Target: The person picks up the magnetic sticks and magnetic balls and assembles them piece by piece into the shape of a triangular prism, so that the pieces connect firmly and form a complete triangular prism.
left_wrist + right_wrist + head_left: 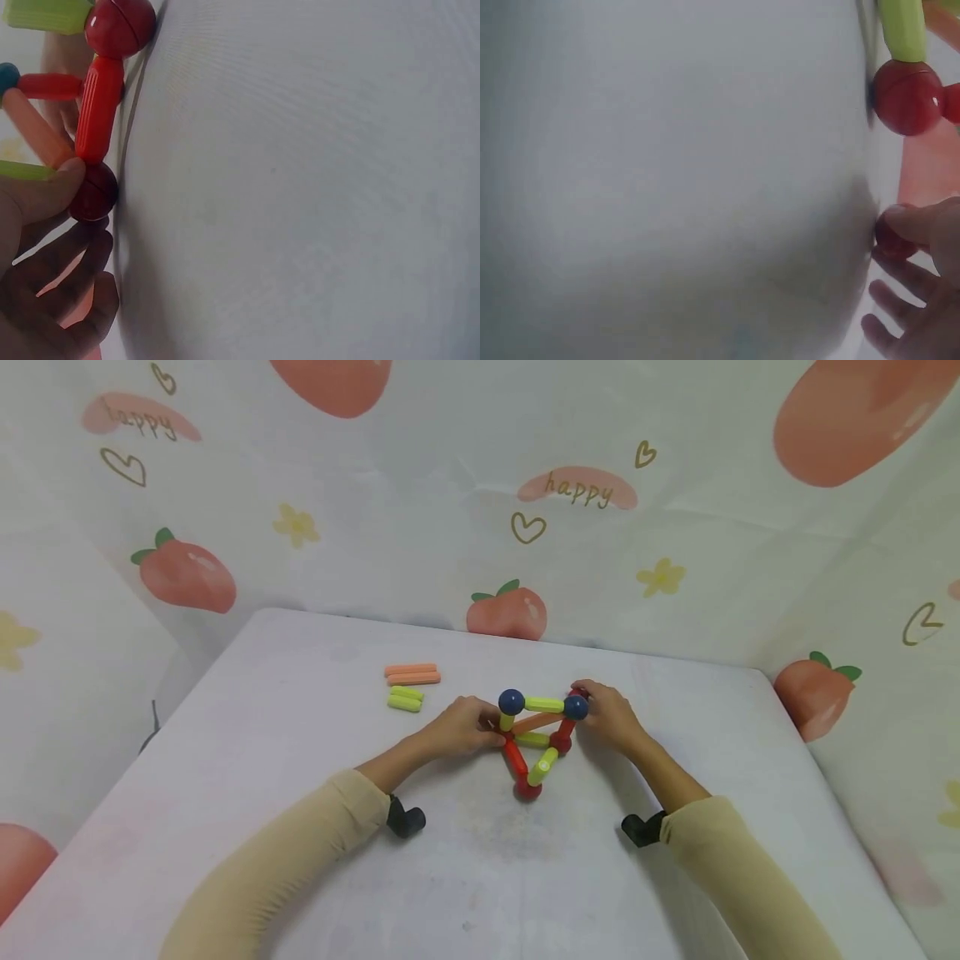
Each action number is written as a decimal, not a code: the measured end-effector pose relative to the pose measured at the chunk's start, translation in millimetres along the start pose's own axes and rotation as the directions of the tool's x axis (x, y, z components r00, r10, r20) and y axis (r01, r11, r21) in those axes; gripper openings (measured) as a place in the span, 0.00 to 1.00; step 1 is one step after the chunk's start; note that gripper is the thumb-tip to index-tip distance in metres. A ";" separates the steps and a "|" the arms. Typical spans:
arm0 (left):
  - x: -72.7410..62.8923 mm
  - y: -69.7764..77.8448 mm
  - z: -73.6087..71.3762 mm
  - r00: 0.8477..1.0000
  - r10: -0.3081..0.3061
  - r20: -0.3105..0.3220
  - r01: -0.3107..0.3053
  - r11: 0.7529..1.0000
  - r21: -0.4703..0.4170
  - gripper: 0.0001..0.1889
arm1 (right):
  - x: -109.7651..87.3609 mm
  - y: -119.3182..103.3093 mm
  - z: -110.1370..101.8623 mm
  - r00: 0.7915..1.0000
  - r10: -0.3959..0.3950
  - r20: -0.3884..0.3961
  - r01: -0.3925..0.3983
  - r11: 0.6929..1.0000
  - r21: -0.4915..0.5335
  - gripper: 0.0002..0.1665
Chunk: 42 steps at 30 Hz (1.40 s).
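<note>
A toy frame of sticks and balls stands on a white surface, between a person's two hands. The left hand is at its left side, thumb and fingers pinching a red ball at a lower corner. From that ball a red stick runs to the front ball, also red, and a yellow-green stick leads on from there to another red ball, the right base ball. Up top, two blue balls are joined by a yellow-green crossbar — and an orange stick slants across beneath it.

The right hand is at the far right of the frame. Its thumb and fingers pinch one more red ball close to the surface, apart from the right base ball; whether it joins the frame I cannot tell.

Near the left hand, farther back, lie two loose orange sticks side by side, with two short yellow-green sticks just in front of them. Both arms wear beige sleeves, a black wrist mount at each cuff. Behind the surface hangs a pale cloth printed with peaches, hearts and yellow flowers.
</note>
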State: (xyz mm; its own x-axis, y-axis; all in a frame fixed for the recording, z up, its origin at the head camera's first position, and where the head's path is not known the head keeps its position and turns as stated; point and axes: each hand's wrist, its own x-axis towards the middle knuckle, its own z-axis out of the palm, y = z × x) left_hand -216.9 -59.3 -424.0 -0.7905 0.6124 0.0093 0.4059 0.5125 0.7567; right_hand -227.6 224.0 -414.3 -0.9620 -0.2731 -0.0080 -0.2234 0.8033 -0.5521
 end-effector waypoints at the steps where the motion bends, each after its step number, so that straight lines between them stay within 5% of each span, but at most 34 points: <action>1: 0.2 0.2 -0.1 1.000 0.002 0.000 -0.002 1.000 0.001 0.14 | -1.5 -0.5 -1.3 1.000 0.015 -0.011 -0.015 1.000 0.010 0.29; 9: 0.7 1.5 -1.2 1.000 0.001 0.004 -0.001 0.999 0.036 0.14 | -24.2 -4.7 -25.9 0.987 -0.047 -0.154 0.065 0.991 0.117 0.28; 18: -0.4 3.2 -1.7 1.000 -0.007 -0.002 0.007 0.998 0.058 0.15 | -60.7 -38.5 -50.8 0.929 -0.218 -0.299 0.258 0.961 0.102 0.27; 25: -1.9 4.2 -2.1 1.000 -0.014 0.002 0.013 0.999 0.048 0.15 | -82.8 -60.7 -38.0 0.903 -0.401 -0.153 0.423 0.893 0.156 0.30; 30: -1.9 3.3 -1.3 1.000 -0.015 0.001 0.015 0.999 0.051 0.15 | -90.2 -68.0 -18.1 0.905 -0.426 0.003 0.418 0.890 0.180 0.29; 42: -2.0 2.7 -0.5 1.000 0.000 -0.016 0.001 0.998 0.059 0.14 | -87.0 -74.0 -4.4 0.906 -0.422 0.036 0.404 0.887 0.225 0.29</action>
State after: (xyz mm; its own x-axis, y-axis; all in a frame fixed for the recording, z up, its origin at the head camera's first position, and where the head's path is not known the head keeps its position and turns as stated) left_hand -214.5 -59.4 -421.7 -0.7977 0.6028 0.0195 0.4315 0.5478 0.7168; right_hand -128.1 190.7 -369.1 -0.7719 -0.6048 0.1958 -0.5512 0.4832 -0.6803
